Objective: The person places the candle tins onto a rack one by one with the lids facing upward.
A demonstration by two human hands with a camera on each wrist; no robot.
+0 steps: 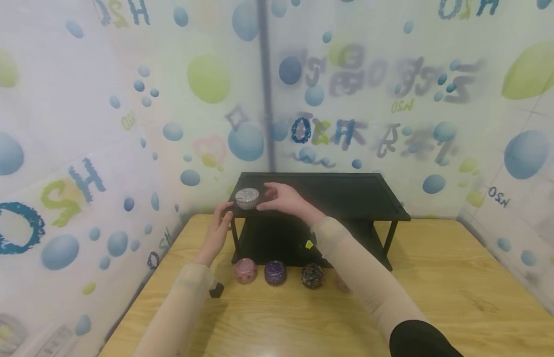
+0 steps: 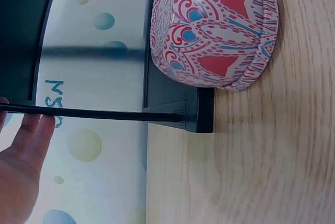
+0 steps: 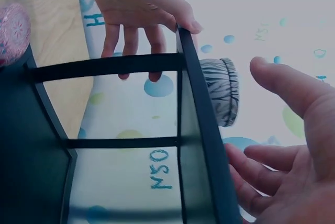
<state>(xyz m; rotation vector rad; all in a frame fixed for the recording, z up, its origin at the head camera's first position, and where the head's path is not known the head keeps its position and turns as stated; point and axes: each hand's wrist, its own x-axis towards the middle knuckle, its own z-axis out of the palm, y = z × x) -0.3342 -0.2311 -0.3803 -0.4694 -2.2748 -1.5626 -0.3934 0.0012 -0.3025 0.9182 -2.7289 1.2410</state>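
Note:
A round black-and-white striped tin [image 1: 247, 199] stands on the upper board of a black two-tier rack [image 1: 330, 191], at its left end. My right hand [image 1: 283, 199] is just right of the tin, thumb and fingers spread; a gap shows between them and the tin [image 3: 222, 92] in the right wrist view. At the rack's front left corner is my left hand [image 1: 217, 230]. Its thumb lies at the board's edge and its extended fingers [image 2: 42, 137] reach past the thin post [image 2: 94, 113]. Neither hand grips the tin.
Along the rack's front stand a pink tin [image 1: 245, 270], a purple tin [image 1: 275, 273] and a dark floral tin [image 1: 312, 275]. Another pinkish tin [image 1: 342, 283] is partly hidden by my right sleeve. The wooden table [image 1: 277, 322] meets walls with a bubble print [image 1: 210, 79].

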